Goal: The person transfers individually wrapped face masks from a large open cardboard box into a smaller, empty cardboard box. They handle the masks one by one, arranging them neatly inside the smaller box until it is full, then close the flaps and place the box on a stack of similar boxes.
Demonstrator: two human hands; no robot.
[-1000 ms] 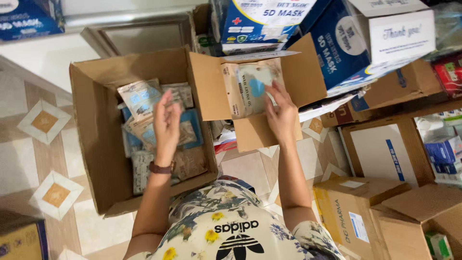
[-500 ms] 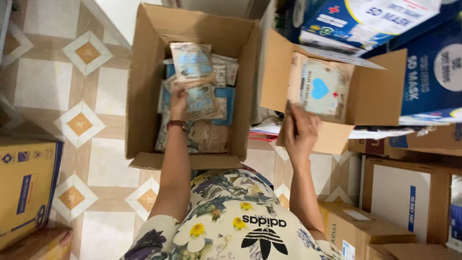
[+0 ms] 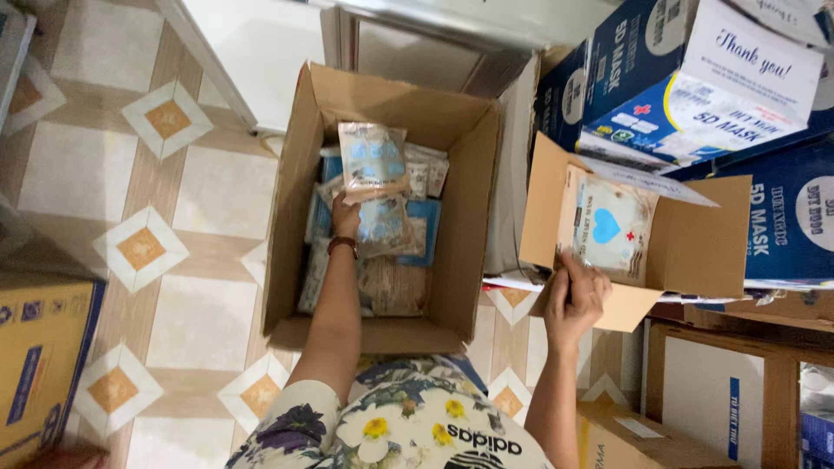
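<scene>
Brown cardboard box (image 3: pixel 295 191), large, open-topped, stands on the tiled floor (image 3: pixel 200 195) and is filled with flat mask packets. Left hand (image 3: pixel 346 215) is inside it, fingers closed around the lower edge of a clear mask packet (image 3: pixel 372 161), which it holds upright above the pile; a dark band sits on that wrist. Blue packets (image 3: pixel 426 227) lie beneath, more clear ones along the box sides. Right hand (image 3: pixel 575 295) is at a smaller cardboard box (image 3: pixel 695 252) just right of the large one, fingertips pressed on the bottom edge of a white packet with a blue heart (image 3: pixel 612 227) lying inside it; whether it pinches the packet cannot be told. Blue printed cartons (image 3: pixel 782 217) are stacked behind and right of the small box. Yellow carton (image 3: pixel 39 347) stands at the left edge.
</scene>
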